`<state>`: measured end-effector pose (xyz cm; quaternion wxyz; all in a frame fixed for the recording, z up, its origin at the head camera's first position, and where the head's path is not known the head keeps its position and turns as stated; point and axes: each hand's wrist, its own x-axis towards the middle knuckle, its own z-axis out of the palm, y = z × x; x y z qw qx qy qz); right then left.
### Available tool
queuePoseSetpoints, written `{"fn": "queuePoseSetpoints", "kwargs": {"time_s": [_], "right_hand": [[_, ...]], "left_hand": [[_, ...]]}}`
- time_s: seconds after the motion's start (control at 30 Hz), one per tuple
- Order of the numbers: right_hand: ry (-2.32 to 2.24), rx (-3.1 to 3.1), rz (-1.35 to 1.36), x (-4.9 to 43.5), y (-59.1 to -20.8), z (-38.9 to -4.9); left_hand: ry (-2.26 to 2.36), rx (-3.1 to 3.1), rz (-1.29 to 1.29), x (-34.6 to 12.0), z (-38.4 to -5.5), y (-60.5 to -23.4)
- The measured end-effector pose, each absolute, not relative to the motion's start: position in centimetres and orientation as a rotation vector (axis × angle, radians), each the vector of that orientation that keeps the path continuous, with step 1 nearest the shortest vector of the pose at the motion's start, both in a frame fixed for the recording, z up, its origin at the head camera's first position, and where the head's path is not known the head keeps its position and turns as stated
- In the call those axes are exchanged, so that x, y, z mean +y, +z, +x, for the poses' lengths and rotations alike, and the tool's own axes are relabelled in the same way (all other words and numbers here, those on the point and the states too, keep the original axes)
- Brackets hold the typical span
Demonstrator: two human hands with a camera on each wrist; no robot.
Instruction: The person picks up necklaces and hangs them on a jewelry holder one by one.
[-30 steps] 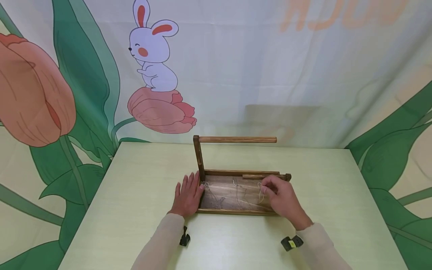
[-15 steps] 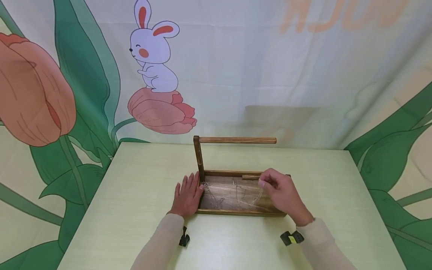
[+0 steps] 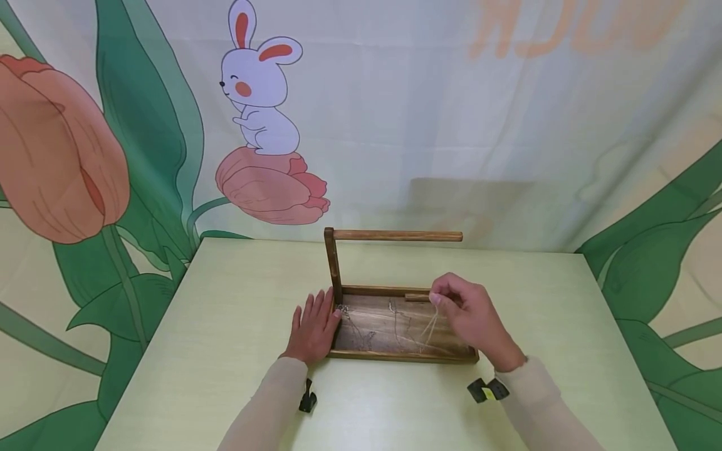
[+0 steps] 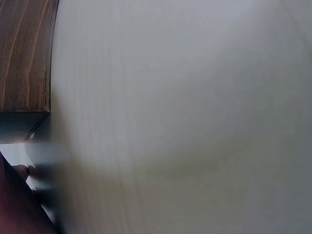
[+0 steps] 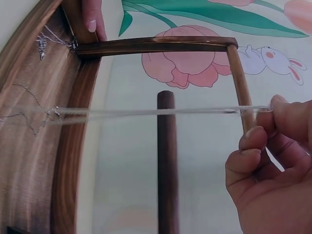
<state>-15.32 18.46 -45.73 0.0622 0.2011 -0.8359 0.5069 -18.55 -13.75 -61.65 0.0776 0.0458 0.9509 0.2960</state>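
In the head view, the left hand (image 3: 312,329) lay flat on the worktop (image 3: 225,388), fingers spread, its thumb against the left end of the wooden tray (image 3: 395,357). The right hand (image 3: 470,313) held a pale strand (image 3: 433,322) in a pinch of thumb and index finger over the right part of the tray, and the strand hung doubled towards the tray's floor. Handling it well seemed to call for a light grip, a slow lift and a steady left hand against the frame, with the loop clear of the short wooden bar (image 3: 417,297) on the far side. Thin chains (image 3: 396,319) lay in the middle and left of the tray; a post (image 3: 333,266) at its far left carried a long bar (image 3: 397,235).

The left wrist view showed mostly worktop, with a dark corner of the tray and a sliver of the hand; its fingers' state could not be told from there.

In the right wrist view, the strand looked whitish, thin and fairly straight, shinier close to the fingertips, its lower end blurred; whether that end touched the tray could not be told.
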Motion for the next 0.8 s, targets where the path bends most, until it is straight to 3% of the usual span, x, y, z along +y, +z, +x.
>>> {"fn": "queuePoseSetpoints", "kwargs": {"time_s": [0.8], "right_hand": [[1.327,-2.402,0.813,17.8,-43.4,-16.7]], "left_hand": [[0.874,2.856,0.139,-13.7,-18.3,-61.3]]}}
